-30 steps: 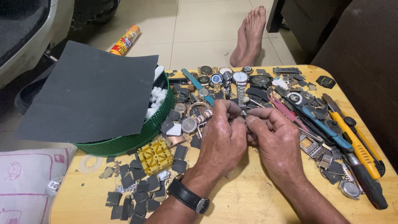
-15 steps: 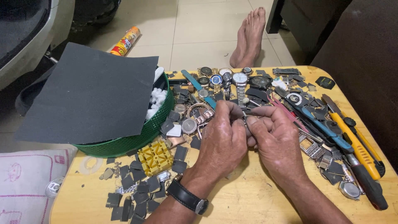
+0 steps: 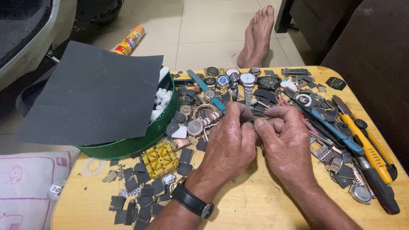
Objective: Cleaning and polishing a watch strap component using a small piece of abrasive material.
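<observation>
My left hand and my right hand meet over the middle of a yellow wooden table. Their fingertips pinch a small metal part between them; most of it is hidden by the fingers. My left wrist wears a black-strapped watch. Just beyond my hands lies a heap of wristwatches, watch cases and metal bands. A rose-gold watch lies close to my left knuckles.
A green mesh basket covered by a dark grey sheet stands at the left. Dark small squares and a yellow plastic block lie near the front. Blue pliers and a yellow cutter lie at the right. A bare foot rests beyond.
Both hands stay together at the same spot; the fingers have shifted only slightly around the small part.
</observation>
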